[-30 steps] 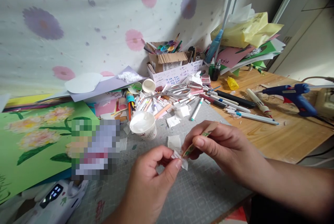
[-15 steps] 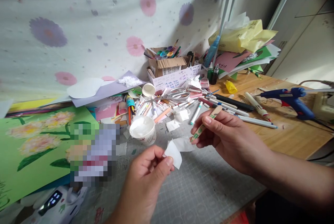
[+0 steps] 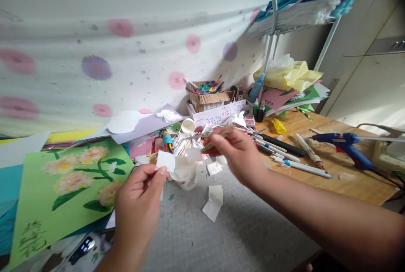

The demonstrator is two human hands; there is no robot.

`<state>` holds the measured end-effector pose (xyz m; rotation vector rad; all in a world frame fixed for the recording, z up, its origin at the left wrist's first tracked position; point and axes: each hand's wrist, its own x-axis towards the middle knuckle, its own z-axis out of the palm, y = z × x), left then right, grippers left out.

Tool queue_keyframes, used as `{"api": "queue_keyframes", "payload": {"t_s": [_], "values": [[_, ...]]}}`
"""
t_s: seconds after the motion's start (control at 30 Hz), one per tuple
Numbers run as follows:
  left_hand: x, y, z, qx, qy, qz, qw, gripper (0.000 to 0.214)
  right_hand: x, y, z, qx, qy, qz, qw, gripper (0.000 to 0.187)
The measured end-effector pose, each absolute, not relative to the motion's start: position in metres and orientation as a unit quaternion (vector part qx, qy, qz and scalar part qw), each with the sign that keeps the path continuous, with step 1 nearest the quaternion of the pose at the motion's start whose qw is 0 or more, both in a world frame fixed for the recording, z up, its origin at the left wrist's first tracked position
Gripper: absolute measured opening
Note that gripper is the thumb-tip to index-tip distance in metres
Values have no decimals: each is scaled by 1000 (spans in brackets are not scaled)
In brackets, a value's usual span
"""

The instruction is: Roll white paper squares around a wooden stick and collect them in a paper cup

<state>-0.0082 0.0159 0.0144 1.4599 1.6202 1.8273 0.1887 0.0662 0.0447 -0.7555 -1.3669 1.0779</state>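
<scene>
My left hand (image 3: 139,198) pinches a small square of white tissue paper (image 3: 165,161) between thumb and fingers, held above the grey cutting mat (image 3: 221,238). My right hand (image 3: 236,151) is closed on a thin wooden stick with green marks (image 3: 211,145), its tip reaching toward a white paper cup (image 3: 186,170) that stands on the mat between both hands. Loose white paper scraps (image 3: 214,202) lie on the mat just below my right forearm.
A green sheet with painted flowers (image 3: 69,183) lies at the left. Behind the cup are scattered pens and markers (image 3: 278,149), a cardboard box of supplies (image 3: 209,96), paper stacks (image 3: 287,82) and a blue glue gun (image 3: 344,145) on the wooden desk at the right.
Both hands moved up and left toward the paper cup. The left hand carried the white paper with it, and the stick's tip now sits over the cup. The view tilted upward.
</scene>
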Motion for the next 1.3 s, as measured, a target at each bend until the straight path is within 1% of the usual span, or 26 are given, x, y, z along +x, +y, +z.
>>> {"api": "queue_keyframes", "payload": {"t_s": [0.07, 0.17, 0.23, 0.4, 0.53, 0.7, 0.93, 1.07, 1.3], "values": [[-13, 20, 12, 524, 565, 619, 153, 12, 166, 74, 47, -317, -661, 433, 525, 9], [-16, 24, 9, 546, 574, 588, 163, 14, 146, 84, 44, -332, -726, 397, 454, 12], [-17, 26, 8, 557, 582, 568, 169, 16, 143, 89, 41, -348, -738, 376, 439, 12], [-17, 30, 7, 583, 592, 528, 173, 19, 151, 99, 39, -342, -725, 369, 471, 14], [-15, 30, 8, 605, 598, 498, 167, 18, 155, 97, 39, -260, -705, 421, 509, 23], [-10, 27, 12, 617, 611, 478, 133, 16, 152, 83, 34, -183, -675, 476, 534, 30], [-5, 22, 11, 629, 613, 471, 87, 14, 143, 72, 27, -179, -649, 495, 549, 34], [-5, 22, 11, 632, 603, 476, 106, 12, 140, 72, 24, -192, -622, 520, 553, 35], [-8, 24, 8, 620, 579, 501, 170, 12, 142, 73, 23, -204, -575, 567, 554, 35]]}}
